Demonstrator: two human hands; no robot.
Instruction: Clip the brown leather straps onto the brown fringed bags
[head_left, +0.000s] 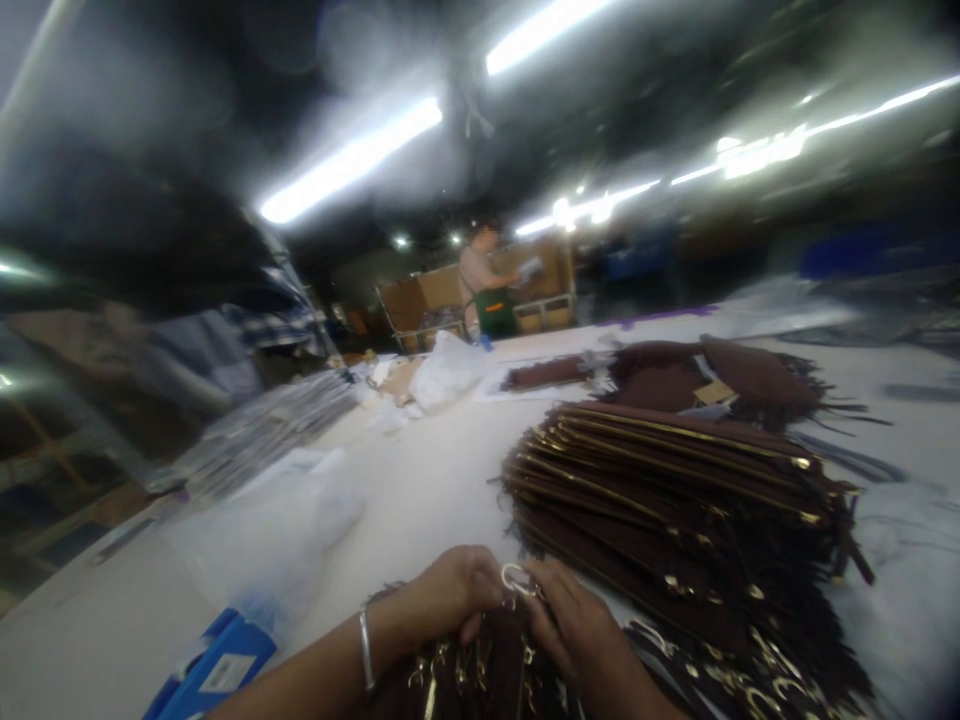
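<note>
At the lower middle, my left hand [461, 592], with a metal bangle on its wrist, is closed with its fingertips pinched together. Facing it, my right hand [574, 622] is closed too. Between their fingertips is a shiny metal ring [516, 577], which looks joined to a clasp; both hands seem to grip it. Below them lie dark brown pieces [501, 655] with gold zips and clasps, partly covered by my hands. Close by on the right rises a large stack of brown zipped pouches [645, 480] with fringed edges and gold hardware.
A blue object [225, 665] with a white label and clear plastic bags [292, 510] lie left on the white table [420, 470]. More brown pieces [712, 375] sit behind the stack. Grey sheets [277, 425] are piled at far left. A person [487, 285] in a green apron stands beyond.
</note>
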